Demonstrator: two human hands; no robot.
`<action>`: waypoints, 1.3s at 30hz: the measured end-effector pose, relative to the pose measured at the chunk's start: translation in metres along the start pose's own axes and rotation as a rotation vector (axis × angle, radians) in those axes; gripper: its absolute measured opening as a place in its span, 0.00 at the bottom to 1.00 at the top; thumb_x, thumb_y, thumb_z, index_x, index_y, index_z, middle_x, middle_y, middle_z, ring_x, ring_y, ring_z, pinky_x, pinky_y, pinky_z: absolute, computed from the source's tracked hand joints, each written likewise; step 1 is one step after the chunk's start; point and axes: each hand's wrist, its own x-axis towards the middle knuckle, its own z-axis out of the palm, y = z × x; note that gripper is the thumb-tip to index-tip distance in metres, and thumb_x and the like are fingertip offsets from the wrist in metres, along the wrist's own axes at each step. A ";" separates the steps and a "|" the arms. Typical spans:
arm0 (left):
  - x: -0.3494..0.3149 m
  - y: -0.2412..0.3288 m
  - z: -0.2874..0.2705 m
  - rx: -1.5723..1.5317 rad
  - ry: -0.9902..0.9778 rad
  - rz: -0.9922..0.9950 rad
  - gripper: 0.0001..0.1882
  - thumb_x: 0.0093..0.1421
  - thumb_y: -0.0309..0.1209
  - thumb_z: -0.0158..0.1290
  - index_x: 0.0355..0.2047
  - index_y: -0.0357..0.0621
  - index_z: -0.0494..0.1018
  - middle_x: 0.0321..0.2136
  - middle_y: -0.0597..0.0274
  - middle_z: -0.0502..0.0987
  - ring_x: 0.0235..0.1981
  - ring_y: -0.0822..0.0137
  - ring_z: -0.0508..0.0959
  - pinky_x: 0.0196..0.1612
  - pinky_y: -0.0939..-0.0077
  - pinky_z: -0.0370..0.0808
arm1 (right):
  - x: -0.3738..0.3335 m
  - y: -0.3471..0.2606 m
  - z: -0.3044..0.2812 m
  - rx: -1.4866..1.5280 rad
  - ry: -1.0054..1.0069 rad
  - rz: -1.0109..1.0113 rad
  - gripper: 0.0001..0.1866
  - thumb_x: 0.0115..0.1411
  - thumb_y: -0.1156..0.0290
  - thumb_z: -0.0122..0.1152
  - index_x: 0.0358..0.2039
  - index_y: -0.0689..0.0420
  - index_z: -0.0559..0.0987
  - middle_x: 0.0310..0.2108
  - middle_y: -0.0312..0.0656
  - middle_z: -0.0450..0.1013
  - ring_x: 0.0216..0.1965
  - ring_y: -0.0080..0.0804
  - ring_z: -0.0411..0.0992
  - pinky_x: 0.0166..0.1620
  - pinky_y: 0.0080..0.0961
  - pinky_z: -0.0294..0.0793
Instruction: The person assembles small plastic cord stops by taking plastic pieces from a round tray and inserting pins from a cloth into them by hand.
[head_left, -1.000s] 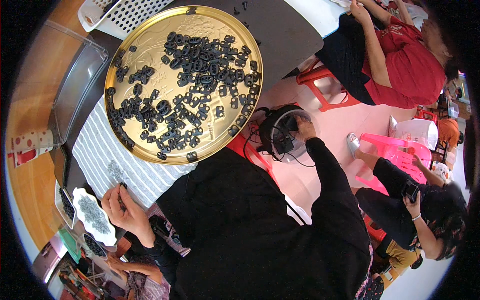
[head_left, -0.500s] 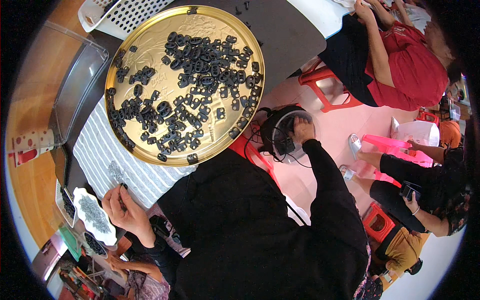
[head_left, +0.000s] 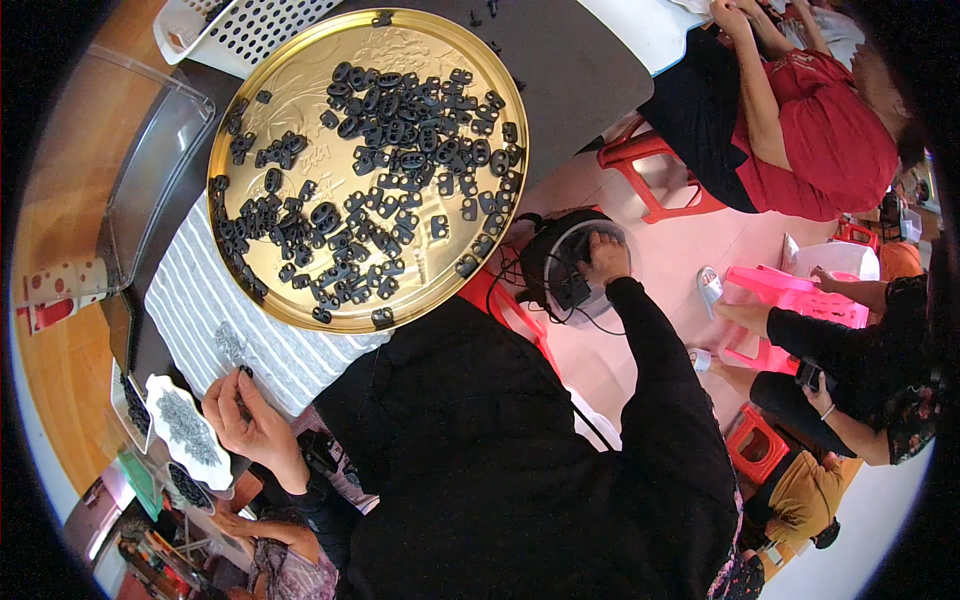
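Observation:
Over the striped cloth [head_left: 185, 285], the thumb and fingers of my left hand [head_left: 245, 420] pinch a small black plastic piece. Near its fingertips lies a little pile of tiny metal springs [head_left: 230, 342]. My right hand [head_left: 606, 258] reaches down into a clear round tub [head_left: 625, 235] at my right side; dark things lie in it, and my fingertips are hard to make out. In front of me a round golden tray [head_left: 310, 165] bears many black plastic cord locks [head_left: 405, 130], heaped at the middle and scattered to the rim.
A white dish of springs [head_left: 190, 430] stands left of my left hand, beside small containers of black parts [head_left: 190, 487]. A white perforated basket [head_left: 250, 35] sits beyond the tray. Seated people, red stools [head_left: 757, 443] and a pink stool [head_left: 790, 300] are at right.
My hands hold nearly the same places. The tray appears shifted slightly left in view. At right, a seated person's legs and phone hand have moved.

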 end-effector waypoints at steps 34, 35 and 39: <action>0.001 0.005 0.001 0.020 -0.001 -0.006 0.06 0.59 0.21 0.53 0.36 0.32 0.76 0.35 0.53 0.74 0.34 0.60 0.74 0.37 0.71 0.71 | -0.037 0.017 0.030 0.110 -0.023 0.212 0.46 0.43 0.68 0.72 0.62 0.54 0.58 0.55 0.45 0.63 0.62 0.45 0.58 0.56 0.50 0.65; 0.000 0.002 0.001 0.022 0.005 0.006 0.06 0.59 0.20 0.53 0.36 0.31 0.76 0.35 0.53 0.74 0.34 0.60 0.74 0.37 0.71 0.71 | -0.041 0.015 0.028 0.122 -0.004 0.191 0.46 0.43 0.67 0.71 0.62 0.55 0.59 0.55 0.46 0.64 0.62 0.45 0.59 0.56 0.50 0.65; -0.002 0.000 0.000 0.042 0.006 0.014 0.06 0.59 0.20 0.53 0.36 0.31 0.76 0.35 0.53 0.74 0.33 0.59 0.74 0.37 0.70 0.71 | -0.047 0.015 0.030 0.166 0.054 0.190 0.45 0.42 0.66 0.71 0.61 0.55 0.60 0.53 0.47 0.66 0.59 0.47 0.61 0.55 0.49 0.65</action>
